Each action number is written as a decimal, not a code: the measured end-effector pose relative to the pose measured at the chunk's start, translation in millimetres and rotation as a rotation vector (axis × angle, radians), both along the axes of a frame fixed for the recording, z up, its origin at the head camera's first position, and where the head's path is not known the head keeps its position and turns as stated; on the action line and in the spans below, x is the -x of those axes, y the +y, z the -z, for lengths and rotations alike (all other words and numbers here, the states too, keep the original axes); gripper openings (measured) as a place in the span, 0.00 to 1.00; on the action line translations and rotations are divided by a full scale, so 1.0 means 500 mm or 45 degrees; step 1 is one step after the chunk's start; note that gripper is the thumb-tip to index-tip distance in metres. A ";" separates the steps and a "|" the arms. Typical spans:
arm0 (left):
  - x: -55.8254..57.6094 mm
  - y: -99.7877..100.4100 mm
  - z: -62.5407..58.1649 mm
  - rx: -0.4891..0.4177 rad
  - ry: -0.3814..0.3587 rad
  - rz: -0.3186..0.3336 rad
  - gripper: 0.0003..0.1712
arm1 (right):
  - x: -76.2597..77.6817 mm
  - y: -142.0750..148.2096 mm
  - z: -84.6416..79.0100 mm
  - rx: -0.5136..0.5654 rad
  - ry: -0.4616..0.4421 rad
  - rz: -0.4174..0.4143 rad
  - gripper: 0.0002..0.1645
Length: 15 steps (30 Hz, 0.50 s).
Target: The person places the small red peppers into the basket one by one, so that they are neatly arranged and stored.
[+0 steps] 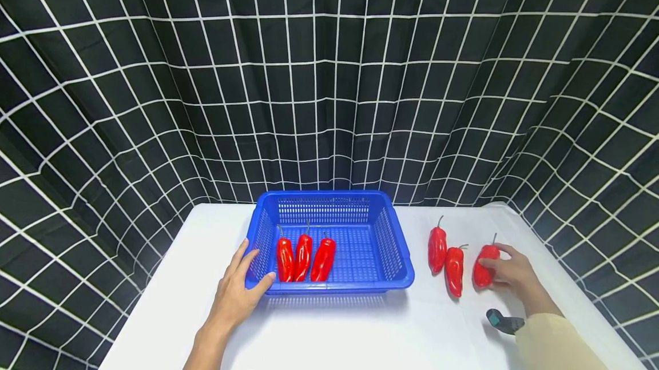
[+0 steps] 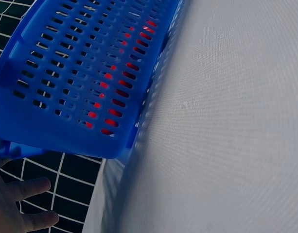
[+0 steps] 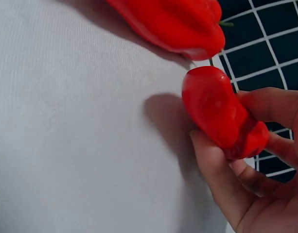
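Near the right edge of the white table [image 1: 340, 335], I am seeing the right hand [image 1: 512, 271] pinching a red pepper [image 3: 212, 107], thumb on one side and fingers opposite, presumably because a hold across the body is suiting such smooth skin. Its stem is pointing toward the far edge; whether the pepper is touching the table, I cannot tell. Two loose peppers [image 1: 454, 271] are lying just to its left, a spacing that may be giving the fingers room. Near the far edge, slightly left of middle, a blue basket [image 1: 355, 286] is holding three peppers [image 1: 303, 258] side by side in its near left part, probably to save space. The left hand [image 1: 238, 294] is resting at the basket's near left corner, fingers spread wide, thumb at the near rim, apparently steadying it; both forearms are reaching in from the near edge.
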<state>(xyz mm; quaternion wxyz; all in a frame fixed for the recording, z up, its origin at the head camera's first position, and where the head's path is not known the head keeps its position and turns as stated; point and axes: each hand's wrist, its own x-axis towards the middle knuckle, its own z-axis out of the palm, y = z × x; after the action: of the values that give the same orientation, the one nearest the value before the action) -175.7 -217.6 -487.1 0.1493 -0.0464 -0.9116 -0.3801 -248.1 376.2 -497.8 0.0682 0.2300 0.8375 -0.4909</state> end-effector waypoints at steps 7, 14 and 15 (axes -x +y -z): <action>0.000 0.000 0.000 0.000 0.004 0.003 0.41 | -0.037 0.006 -0.013 0.156 0.094 0.084 0.59; 0.000 0.001 -0.001 -0.001 0.007 0.003 0.41 | -0.057 0.016 -0.022 0.164 0.171 0.116 0.58; 0.000 0.000 -0.002 -0.002 0.006 0.003 0.41 | -0.060 0.016 -0.024 0.170 0.180 0.115 0.58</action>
<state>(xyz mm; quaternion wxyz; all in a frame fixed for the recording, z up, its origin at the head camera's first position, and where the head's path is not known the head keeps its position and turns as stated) -175.7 -217.4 -486.3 0.1513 -0.0481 -0.9109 -0.3808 -218.0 384.3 -485.9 0.0019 0.2272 0.7944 -0.5633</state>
